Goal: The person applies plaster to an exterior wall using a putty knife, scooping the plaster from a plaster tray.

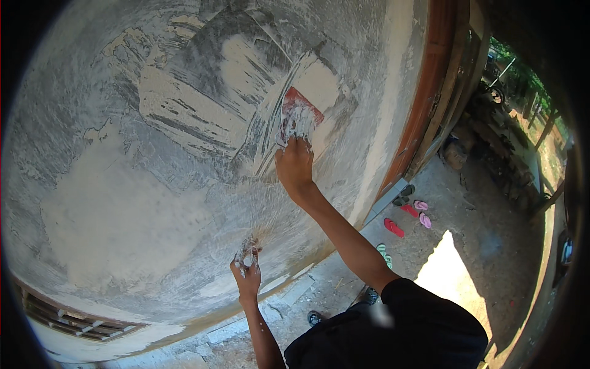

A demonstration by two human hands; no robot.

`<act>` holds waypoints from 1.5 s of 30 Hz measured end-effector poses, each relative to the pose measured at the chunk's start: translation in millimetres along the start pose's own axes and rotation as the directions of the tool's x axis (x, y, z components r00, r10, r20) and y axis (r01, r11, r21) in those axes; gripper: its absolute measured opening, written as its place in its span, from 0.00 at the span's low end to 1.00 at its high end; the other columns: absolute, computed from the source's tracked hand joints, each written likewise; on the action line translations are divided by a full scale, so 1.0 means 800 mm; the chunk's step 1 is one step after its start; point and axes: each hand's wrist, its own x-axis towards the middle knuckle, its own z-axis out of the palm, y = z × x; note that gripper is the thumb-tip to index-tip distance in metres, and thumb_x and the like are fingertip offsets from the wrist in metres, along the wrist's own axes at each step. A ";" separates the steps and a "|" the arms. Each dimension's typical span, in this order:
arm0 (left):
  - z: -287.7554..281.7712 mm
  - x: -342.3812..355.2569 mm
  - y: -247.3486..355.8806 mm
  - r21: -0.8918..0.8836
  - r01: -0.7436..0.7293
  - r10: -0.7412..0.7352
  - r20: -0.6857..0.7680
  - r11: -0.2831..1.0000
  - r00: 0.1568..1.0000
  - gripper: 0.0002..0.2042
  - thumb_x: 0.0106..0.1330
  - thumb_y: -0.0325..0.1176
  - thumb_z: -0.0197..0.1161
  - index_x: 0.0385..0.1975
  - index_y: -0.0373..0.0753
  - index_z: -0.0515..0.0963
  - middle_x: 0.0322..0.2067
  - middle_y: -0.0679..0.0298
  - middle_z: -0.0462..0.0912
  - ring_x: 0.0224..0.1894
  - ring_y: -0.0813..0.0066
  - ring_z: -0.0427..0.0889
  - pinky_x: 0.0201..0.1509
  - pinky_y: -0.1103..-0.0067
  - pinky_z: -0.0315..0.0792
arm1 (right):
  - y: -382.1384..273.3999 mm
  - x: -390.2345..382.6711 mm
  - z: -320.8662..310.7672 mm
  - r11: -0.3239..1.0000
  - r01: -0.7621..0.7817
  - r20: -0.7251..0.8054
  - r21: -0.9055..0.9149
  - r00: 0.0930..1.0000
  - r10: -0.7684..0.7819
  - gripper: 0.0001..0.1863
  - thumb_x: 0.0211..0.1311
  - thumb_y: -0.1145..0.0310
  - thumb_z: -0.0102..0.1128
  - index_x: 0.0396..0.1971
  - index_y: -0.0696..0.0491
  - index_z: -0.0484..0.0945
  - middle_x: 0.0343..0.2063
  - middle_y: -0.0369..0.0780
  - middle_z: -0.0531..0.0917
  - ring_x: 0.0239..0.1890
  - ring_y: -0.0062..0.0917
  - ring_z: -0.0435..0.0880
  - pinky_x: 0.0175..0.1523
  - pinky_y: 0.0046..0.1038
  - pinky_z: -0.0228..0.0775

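My right hand, its fingers coated in white putty, grips a red putty scraper by its smeared lower part. The blade lies against the grey wall, over a patch of pale putty. To the left of the blade, streaky putty spreads across the wall with dark gaps in it. Lower down, my left hand is held close to the wall, fingers curled and caked with putty. What those fingers hold, if anything, cannot be made out.
A large putty patch covers the wall's lower left, above a barred window opening. At the right stands a brown wooden door frame. Red sandals, pink sandals and green sandals lie on the concrete floor.
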 end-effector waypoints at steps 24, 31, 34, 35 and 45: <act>-0.001 -0.029 0.064 -0.047 -0.091 0.092 0.014 0.995 0.996 0.09 0.60 0.31 0.57 0.39 0.40 0.78 0.36 0.65 0.81 0.34 0.75 0.71 0.30 0.80 0.61 | 0.081 0.076 -0.176 0.911 0.027 -0.208 0.412 0.976 0.065 0.09 0.42 0.77 0.51 0.22 0.70 0.70 0.20 0.55 0.73 0.24 0.49 0.73 0.32 0.38 0.65; -0.014 -0.030 0.055 0.054 -0.018 0.015 0.068 0.998 0.998 0.09 0.59 0.29 0.57 0.39 0.39 0.78 0.35 0.64 0.82 0.35 0.75 0.74 0.29 0.79 0.64 | 0.028 0.292 -0.173 0.888 0.456 -0.411 0.066 0.823 -0.392 0.05 0.44 0.80 0.52 0.22 0.67 0.70 0.23 0.55 0.75 0.26 0.45 0.78 0.31 0.37 0.71; -0.012 -0.028 0.055 0.000 -0.085 0.085 0.041 0.996 0.996 0.09 0.59 0.29 0.57 0.39 0.39 0.78 0.35 0.63 0.82 0.38 0.74 0.76 0.32 0.80 0.66 | 0.010 0.298 -0.144 0.856 0.417 -0.272 -0.307 0.824 -0.498 0.04 0.43 0.79 0.53 0.22 0.63 0.73 0.21 0.51 0.77 0.23 0.38 0.81 0.26 0.33 0.73; -0.012 -0.030 0.059 -0.094 0.009 -0.004 0.047 0.996 0.999 0.09 0.59 0.28 0.57 0.39 0.39 0.78 0.35 0.62 0.81 0.38 0.73 0.77 0.35 0.81 0.67 | 0.014 0.301 -0.142 0.811 0.410 -0.284 -0.417 0.789 -0.545 0.03 0.43 0.78 0.54 0.22 0.60 0.74 0.18 0.47 0.78 0.19 0.32 0.81 0.23 0.28 0.74; 0.004 0.005 0.044 -0.120 -0.131 0.129 -0.024 0.984 0.991 0.08 0.57 0.28 0.59 0.36 0.39 0.78 0.33 0.63 0.81 0.32 0.73 0.74 0.28 0.79 0.63 | 0.050 0.240 -0.095 0.629 0.560 -0.104 -0.540 0.697 -0.710 0.01 0.42 0.76 0.55 0.18 0.55 0.72 0.13 0.40 0.76 0.15 0.28 0.79 0.19 0.26 0.70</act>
